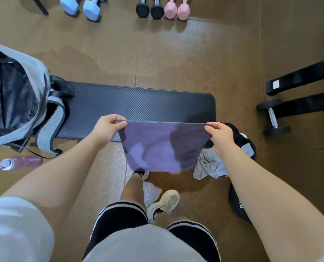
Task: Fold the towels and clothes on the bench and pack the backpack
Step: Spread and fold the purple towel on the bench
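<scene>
Purple cloth, a towel (160, 146), is held up in front of the bench (138, 103), hanging down from a taut top edge that runs left to right between the hands. Its two upper corners are pinched, one by the left hand (108, 127), one by the right hand (219, 135), fingers curled against thumbs. Crumpled clothes (210, 163) are heaped at the bench's right end (just beside the right hand). An open backpack (25, 95) is stood at the left end, nearer the left hand.

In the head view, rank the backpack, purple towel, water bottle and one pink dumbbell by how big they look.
1. backpack
2. purple towel, held nearer the camera, so its true rank is unsure
3. water bottle
4. pink dumbbell, farthest away
</scene>
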Demonstrator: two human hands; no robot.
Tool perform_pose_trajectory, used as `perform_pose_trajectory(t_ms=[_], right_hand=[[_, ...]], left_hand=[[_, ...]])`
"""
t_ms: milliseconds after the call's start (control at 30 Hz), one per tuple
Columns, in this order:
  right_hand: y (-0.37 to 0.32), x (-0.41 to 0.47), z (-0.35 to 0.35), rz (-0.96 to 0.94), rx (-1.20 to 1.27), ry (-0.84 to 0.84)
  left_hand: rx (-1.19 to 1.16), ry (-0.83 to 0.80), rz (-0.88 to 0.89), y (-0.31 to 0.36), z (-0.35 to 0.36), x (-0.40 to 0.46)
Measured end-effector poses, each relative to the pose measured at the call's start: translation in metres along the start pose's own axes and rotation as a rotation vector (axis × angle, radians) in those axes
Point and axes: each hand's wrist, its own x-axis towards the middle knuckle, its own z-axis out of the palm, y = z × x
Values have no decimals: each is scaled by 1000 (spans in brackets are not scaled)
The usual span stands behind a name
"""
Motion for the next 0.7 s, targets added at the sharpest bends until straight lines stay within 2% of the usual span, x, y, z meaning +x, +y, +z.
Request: perform_pose_trajectory(t_ms=[133, 233, 367, 500, 700], right_hand=[[-15, 60, 42, -30, -97, 101], [-23, 108, 72, -10, -188, 179], [-38, 159, 108, 94, -160, 244], [-43, 192, 134, 86, -173, 270], [-32, 223, 157, -24, -305, 251]], left_hand=[[120, 121, -26, -8, 5, 73], [44, 87, -58, -5, 9, 129], [58, 73, -80, -3, 7, 192], [45, 145, -75, -1, 9, 240], [219, 208, 26, -16, 17, 267]])
